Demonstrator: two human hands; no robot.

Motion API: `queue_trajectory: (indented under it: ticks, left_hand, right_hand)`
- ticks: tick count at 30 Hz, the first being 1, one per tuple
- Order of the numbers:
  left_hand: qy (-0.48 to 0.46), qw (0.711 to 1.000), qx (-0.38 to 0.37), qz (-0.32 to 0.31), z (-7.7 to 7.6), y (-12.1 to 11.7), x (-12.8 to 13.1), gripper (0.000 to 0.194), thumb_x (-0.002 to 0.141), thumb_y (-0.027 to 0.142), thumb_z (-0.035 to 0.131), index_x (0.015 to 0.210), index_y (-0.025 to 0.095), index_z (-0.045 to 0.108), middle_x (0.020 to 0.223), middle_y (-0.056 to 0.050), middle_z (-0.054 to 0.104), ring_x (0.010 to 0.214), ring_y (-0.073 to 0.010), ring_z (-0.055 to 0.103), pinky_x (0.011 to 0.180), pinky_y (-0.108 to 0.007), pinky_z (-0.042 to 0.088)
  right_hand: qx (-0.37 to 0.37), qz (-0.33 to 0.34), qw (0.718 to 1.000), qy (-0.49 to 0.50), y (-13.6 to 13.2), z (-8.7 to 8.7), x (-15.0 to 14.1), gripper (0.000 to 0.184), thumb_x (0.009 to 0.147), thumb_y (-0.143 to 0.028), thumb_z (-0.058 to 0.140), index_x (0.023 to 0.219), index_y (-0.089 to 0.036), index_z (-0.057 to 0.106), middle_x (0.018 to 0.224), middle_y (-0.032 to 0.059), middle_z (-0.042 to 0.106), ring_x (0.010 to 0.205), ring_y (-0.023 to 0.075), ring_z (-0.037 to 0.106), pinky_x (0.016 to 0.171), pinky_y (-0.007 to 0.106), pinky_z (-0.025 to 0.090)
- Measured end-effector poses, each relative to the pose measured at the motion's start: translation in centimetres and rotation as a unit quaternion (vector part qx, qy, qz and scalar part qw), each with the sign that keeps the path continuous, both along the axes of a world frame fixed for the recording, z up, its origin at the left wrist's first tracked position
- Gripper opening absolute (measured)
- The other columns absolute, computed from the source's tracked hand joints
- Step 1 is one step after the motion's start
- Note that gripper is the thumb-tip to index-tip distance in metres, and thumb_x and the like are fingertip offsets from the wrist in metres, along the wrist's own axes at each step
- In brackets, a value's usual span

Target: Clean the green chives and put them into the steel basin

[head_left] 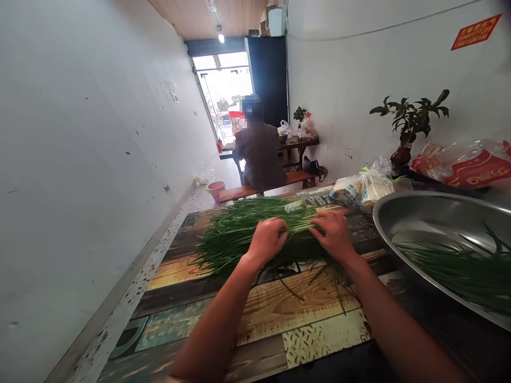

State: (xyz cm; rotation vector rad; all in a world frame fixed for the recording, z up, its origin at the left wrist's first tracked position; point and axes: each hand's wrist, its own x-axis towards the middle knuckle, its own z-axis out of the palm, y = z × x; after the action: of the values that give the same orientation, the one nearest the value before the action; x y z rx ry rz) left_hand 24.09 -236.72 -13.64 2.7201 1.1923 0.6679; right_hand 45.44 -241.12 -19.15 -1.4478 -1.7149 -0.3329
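Observation:
A large heap of long green chives [235, 231] lies across the patterned wooden table [279, 314]. My left hand [266, 240] rests on the heap with its fingers curled into the stalks. My right hand [335, 234] sits just to the right, fingers closed on the same bunch of stalks. A few loose chive blades trail toward me below my right hand. A big steel basin [423, 213] at the right holds more chives [467, 268].
Plastic bags of food [361, 190] and a red packet [471, 165] sit beyond the basin, beside a small potted plant [411, 125]. A person [259, 154] sits on a bench [239, 192] at another table, back to me. A white wall runs close along the left.

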Motion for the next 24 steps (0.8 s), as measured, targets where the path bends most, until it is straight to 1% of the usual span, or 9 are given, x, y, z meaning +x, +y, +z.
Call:
queue_trajectory:
  ticks: [5, 9, 12, 14, 15, 17, 19, 21, 24]
  left_hand:
    - [-0.050, 0.998, -0.041, 0.009, 0.7, 0.0, -0.4, 0.011, 0.080, 0.018, 0.054, 0.083, 0.018, 0.065, 0.081, -0.002, 0.067, 0.073, -0.0149, 0.058, 0.069, -0.026, 0.042]
    - [-0.044, 0.996, -0.075, 0.005, 0.5, 0.2, -0.3, 0.011, 0.079, 0.020, 0.058, 0.080, 0.019, 0.069, 0.078, -0.001, 0.069, 0.071, -0.0149, 0.059, 0.067, -0.026, 0.042]
    - [-0.060, 0.996, -0.065, 0.005, 0.5, 0.2, -0.1, 0.012, 0.079, 0.021, 0.058, 0.082, 0.020, 0.070, 0.078, -0.001, 0.070, 0.071, -0.0149, 0.060, 0.067, -0.026, 0.043]
    - [-0.081, 0.996, -0.044, 0.008, 0.4, 0.0, 0.1, 0.013, 0.079, 0.019, 0.057, 0.082, 0.020, 0.069, 0.080, -0.001, 0.071, 0.072, -0.0149, 0.061, 0.069, -0.026, 0.044]
    - [-0.092, 0.995, -0.029, 0.011, 0.4, -0.1, 0.3, 0.012, 0.079, 0.018, 0.057, 0.082, 0.020, 0.069, 0.081, -0.001, 0.070, 0.074, -0.0151, 0.061, 0.071, -0.027, 0.044]
    - [-0.105, 0.994, 0.012, 0.019, 0.3, -0.4, 0.6, 0.012, 0.080, 0.017, 0.057, 0.080, 0.019, 0.068, 0.083, -0.003, 0.070, 0.079, -0.0163, 0.061, 0.075, -0.028, 0.045]
    - [-0.105, 0.993, 0.051, 0.020, 0.1, -0.7, 1.0, 0.013, 0.083, 0.016, 0.055, 0.079, 0.019, 0.067, 0.084, -0.005, 0.069, 0.083, -0.0177, 0.060, 0.080, -0.030, 0.046]
    - [-0.098, 0.993, 0.066, 0.006, -0.2, -1.1, 1.4, 0.016, 0.085, 0.016, 0.052, 0.078, 0.018, 0.066, 0.084, -0.005, 0.069, 0.085, -0.0183, 0.060, 0.082, -0.031, 0.045]
    - [-0.113, 0.993, 0.024, -0.014, -0.5, -1.4, 1.8, 0.014, 0.083, 0.015, 0.054, 0.084, 0.018, 0.068, 0.086, -0.005, 0.069, 0.083, -0.0168, 0.060, 0.080, -0.029, 0.046]
  right_hand:
    - [0.032, 0.066, 0.994, 0.086, -0.1, 0.6, 0.1, 0.016, 0.086, -0.029, 0.057, 0.083, -0.022, 0.071, 0.092, 0.0058, 0.068, 0.093, 0.0212, 0.056, 0.089, 0.038, 0.041]
    - [0.016, 0.086, 0.989, 0.118, -0.4, 1.0, -0.6, 0.011, 0.081, -0.029, 0.063, 0.083, -0.023, 0.072, 0.089, 0.0051, 0.069, 0.091, 0.0212, 0.057, 0.087, 0.038, 0.044]
    - [-0.015, 0.116, 0.976, 0.186, -0.7, 1.2, -1.2, 0.012, 0.079, -0.031, 0.065, 0.082, -0.023, 0.072, 0.087, 0.0045, 0.069, 0.088, 0.0202, 0.058, 0.083, 0.036, 0.045]
    - [-0.061, 0.147, 0.940, 0.300, -0.9, 1.4, -1.5, 0.016, 0.077, -0.035, 0.066, 0.084, -0.022, 0.071, 0.083, 0.0027, 0.069, 0.076, 0.0167, 0.059, 0.071, 0.032, 0.047]
    - [-0.088, 0.166, 0.908, 0.374, -0.9, 1.5, -1.7, 0.020, 0.075, -0.038, 0.068, 0.088, -0.022, 0.070, 0.080, 0.0014, 0.068, 0.068, 0.0141, 0.057, 0.062, 0.029, 0.045]
    - [-0.139, 0.197, 0.825, 0.512, -0.9, 1.6, -2.0, 0.028, 0.072, -0.044, 0.070, 0.089, -0.022, 0.068, 0.072, -0.0013, 0.064, 0.053, 0.0092, 0.049, 0.047, 0.024, 0.038]
    - [-0.184, 0.213, 0.760, 0.585, -0.9, 1.6, -2.5, 0.031, 0.068, -0.048, 0.072, 0.079, -0.019, 0.066, 0.064, -0.0023, 0.061, 0.045, 0.0068, 0.043, 0.040, 0.021, 0.031]
    - [-0.211, 0.213, 0.742, 0.599, -0.8, 1.6, -2.9, 0.035, 0.066, -0.050, 0.073, 0.064, -0.017, 0.063, 0.057, -0.0020, 0.058, 0.042, 0.0060, 0.042, 0.037, 0.021, 0.029]
    - [-0.211, 0.206, 0.757, 0.583, -0.8, 1.5, -3.3, 0.035, 0.064, -0.048, 0.075, 0.060, -0.016, 0.063, 0.055, -0.0016, 0.058, 0.040, 0.0056, 0.042, 0.035, 0.021, 0.030]
